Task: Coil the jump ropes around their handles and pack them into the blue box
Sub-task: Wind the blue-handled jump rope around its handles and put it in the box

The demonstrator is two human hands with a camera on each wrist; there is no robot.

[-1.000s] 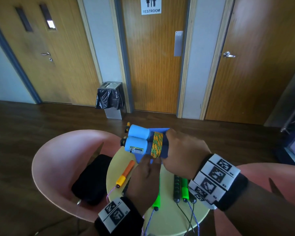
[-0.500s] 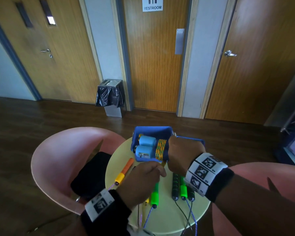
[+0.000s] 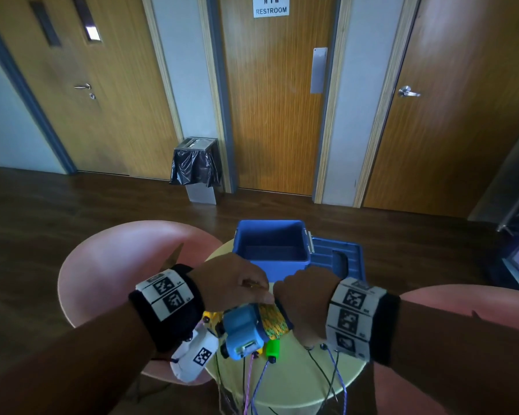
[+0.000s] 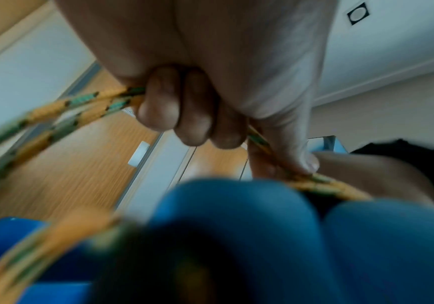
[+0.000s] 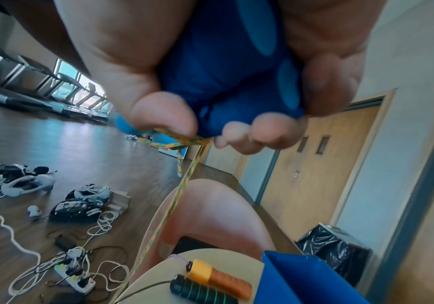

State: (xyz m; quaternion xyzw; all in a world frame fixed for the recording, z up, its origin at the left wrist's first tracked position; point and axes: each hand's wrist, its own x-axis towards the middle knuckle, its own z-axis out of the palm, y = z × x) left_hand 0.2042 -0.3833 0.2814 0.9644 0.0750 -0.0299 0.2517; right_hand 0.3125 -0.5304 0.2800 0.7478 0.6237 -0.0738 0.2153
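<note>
While right hand [image 3: 304,298] fingers clamp 2 blue handles [image 3: 241,330], left hand [image 3: 231,283] fingers pinch 1 yellow-green rope [image 4: 55,115]; 1 blue box [image 3: 271,263] stands open on table [image 3: 297,381].

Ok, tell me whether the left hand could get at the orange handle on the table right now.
Probably not yet: the left hand grips the yellow rope, though the orange handle lies uncovered beside the blue box.

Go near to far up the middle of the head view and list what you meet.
Green handle → blue handles wound with yellow rope → blue box → bin → restroom door.
</note>
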